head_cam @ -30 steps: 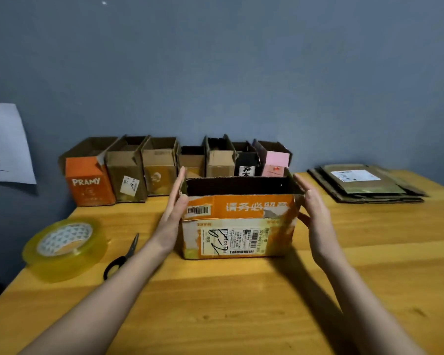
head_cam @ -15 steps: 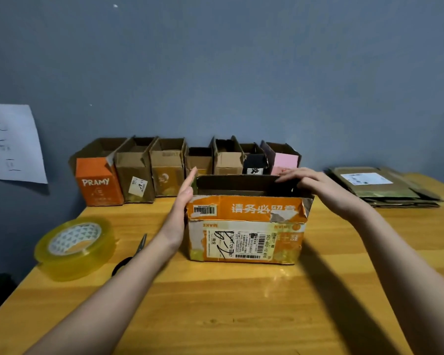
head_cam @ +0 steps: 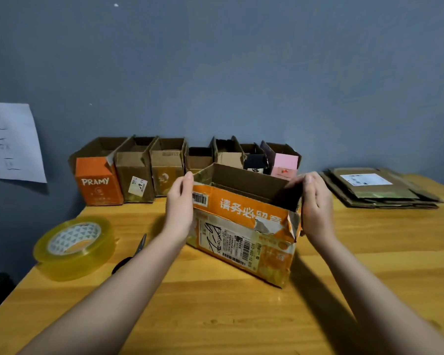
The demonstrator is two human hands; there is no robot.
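orange box (head_cam: 244,226) sitting tilted mid-table (head_cam: 241,316), top open | left hand (head_cam: 180,208) pressing its left end, fingers straight, together | right hand (head_cam: 317,208) curling round right end wall | likely handling light, flexing, tearing at worn corner | squeezing both end walls looking safest

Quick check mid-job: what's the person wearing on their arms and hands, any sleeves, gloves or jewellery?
Nothing worn shows: both forearms are bare to the frame's edge, no sleeves. The left hand and right hand carry no gloves, rings, watch or bracelet.
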